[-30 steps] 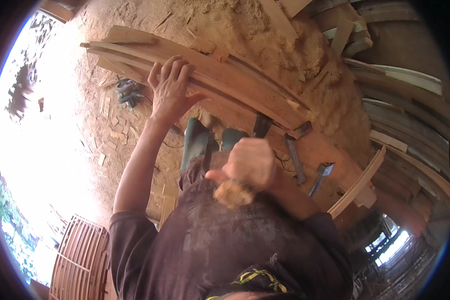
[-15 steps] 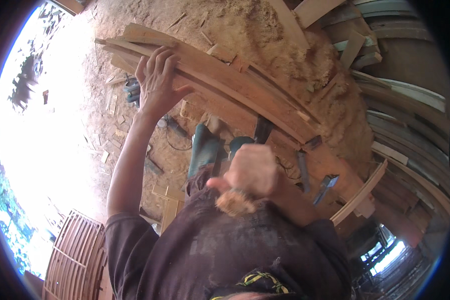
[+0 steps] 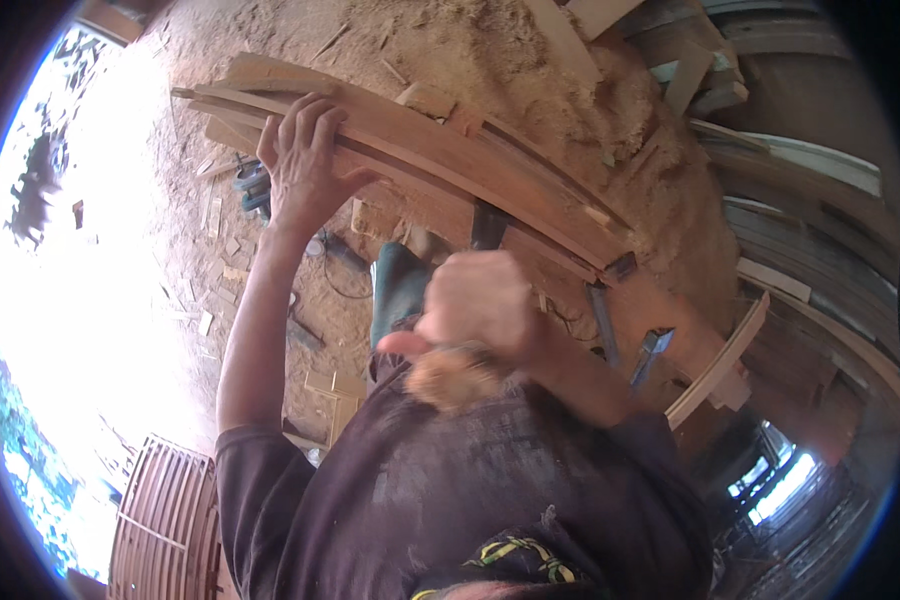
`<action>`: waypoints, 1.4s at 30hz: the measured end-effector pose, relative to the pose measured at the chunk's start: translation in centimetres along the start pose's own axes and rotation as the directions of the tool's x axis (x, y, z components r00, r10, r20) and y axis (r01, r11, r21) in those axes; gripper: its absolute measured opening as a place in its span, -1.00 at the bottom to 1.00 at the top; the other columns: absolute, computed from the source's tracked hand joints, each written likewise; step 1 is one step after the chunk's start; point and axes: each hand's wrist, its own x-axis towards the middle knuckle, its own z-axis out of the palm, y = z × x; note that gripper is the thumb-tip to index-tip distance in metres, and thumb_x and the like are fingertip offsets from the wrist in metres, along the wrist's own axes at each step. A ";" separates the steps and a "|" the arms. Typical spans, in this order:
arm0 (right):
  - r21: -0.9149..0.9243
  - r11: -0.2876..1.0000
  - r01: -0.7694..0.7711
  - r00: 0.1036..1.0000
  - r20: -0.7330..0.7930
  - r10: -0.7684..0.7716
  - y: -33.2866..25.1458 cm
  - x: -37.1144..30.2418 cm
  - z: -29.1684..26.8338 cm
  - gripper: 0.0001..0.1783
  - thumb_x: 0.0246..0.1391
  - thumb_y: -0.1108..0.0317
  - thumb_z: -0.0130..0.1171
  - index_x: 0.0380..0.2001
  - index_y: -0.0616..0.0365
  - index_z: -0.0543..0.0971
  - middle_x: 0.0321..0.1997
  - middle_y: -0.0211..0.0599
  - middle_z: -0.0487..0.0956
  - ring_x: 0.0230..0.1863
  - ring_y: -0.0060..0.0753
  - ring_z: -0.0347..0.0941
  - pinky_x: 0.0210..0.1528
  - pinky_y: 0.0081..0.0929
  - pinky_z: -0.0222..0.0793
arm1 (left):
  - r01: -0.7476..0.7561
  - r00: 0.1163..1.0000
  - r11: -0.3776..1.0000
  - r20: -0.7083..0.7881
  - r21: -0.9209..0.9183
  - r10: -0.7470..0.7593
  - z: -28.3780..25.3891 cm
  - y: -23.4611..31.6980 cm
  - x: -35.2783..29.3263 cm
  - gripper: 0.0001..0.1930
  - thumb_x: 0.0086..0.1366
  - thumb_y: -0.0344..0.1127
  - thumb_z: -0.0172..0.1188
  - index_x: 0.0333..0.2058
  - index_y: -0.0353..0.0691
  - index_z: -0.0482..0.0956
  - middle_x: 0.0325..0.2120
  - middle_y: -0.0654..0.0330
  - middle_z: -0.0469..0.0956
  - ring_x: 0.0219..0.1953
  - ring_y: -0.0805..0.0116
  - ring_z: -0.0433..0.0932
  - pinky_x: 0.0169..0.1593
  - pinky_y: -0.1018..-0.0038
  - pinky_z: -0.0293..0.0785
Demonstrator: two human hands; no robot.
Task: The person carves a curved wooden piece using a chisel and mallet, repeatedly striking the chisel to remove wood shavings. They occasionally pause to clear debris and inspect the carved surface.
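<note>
My left hand (image 3: 305, 160) lies over the upper left end of a long, slightly curved wooden plank (image 3: 425, 145), fingers bent across its top and thumb spread along the near edge. In front of my body, my right hand (image 3: 478, 305) is a fist, somewhat blurred. Out of its lower side sticks the rough, tan wooden end (image 3: 455, 380) of a tool. A dark flat blade (image 3: 488, 225) shows beyond the fist, against the plank's near edge, and seems to belong to the same tool; the part between is hidden by the fist.
Sawdust and wood scraps cover the ground. A dark power tool (image 3: 253, 188) lies beyond my left forearm. To the right are a blue-grey metal tool (image 3: 652, 355), a curved wooden piece (image 3: 720, 365) and stacked boards (image 3: 800, 220). A slatted wooden frame (image 3: 160, 520) stands lower left.
My right hand has moved up and slightly left with its tool, bringing the blade along. The left hand stays on the plank; the whole view has shifted a little.
</note>
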 end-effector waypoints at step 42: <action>0.408 0.850 -0.334 0.907 -0.105 0.407 -1.4 -7.4 -13.8 -0.70 0.47 0.31 0.25 -0.37 0.03 0.40 -0.55 -0.48 0.37 -0.54 -0.49 0.27 -0.42 -0.35 0.25 | -0.068 0.990 0.998 -0.125 0.006 0.068 1.3 -1.3 0.4 0.00 -0.15 0.17 0.71 0.29 -0.01 0.50 0.38 0.33 0.46 0.53 0.25 0.26 0.59 0.06 -0.12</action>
